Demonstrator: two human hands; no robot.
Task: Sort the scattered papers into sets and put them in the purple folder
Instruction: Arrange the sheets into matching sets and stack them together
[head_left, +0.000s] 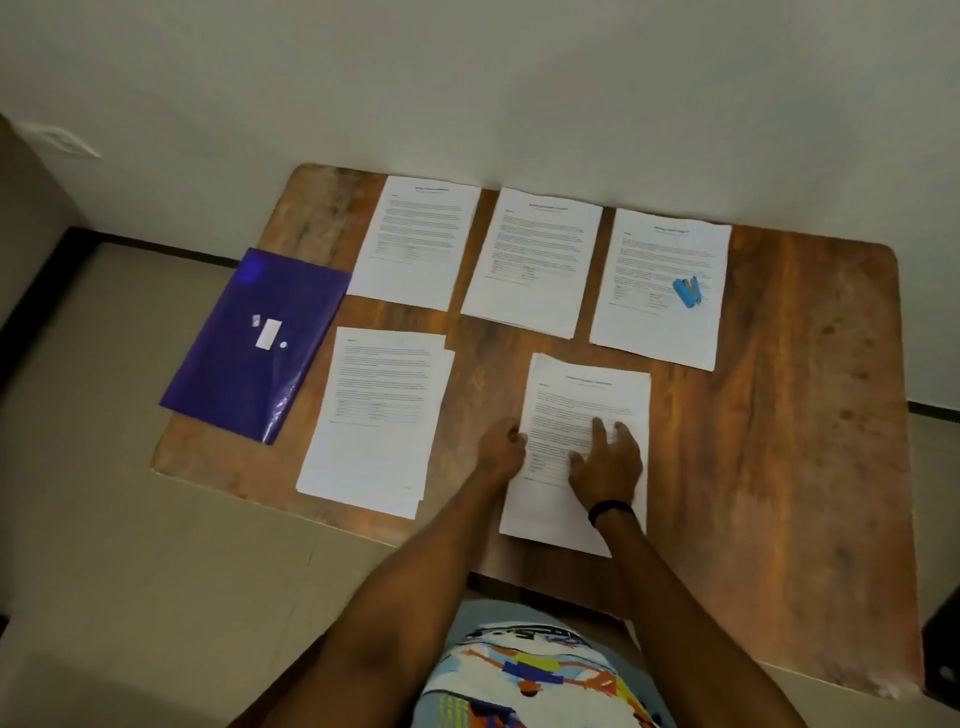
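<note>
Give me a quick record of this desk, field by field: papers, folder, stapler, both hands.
Surface: brown wooden table
Papers: five piles of white printed sheets, three far, two near
Folder: purple plastic folder, flat at the table's left edge
Stapler: small blue stapler on the far right pile
Right hand: flat on the near right pile, fingers spread
Left hand: at that pile's left edge, grip unclear

Folder (254, 343) left on table (805, 415), five paper stacks (532, 260) to its right, stapler (688, 292) on far-right stack
</note>
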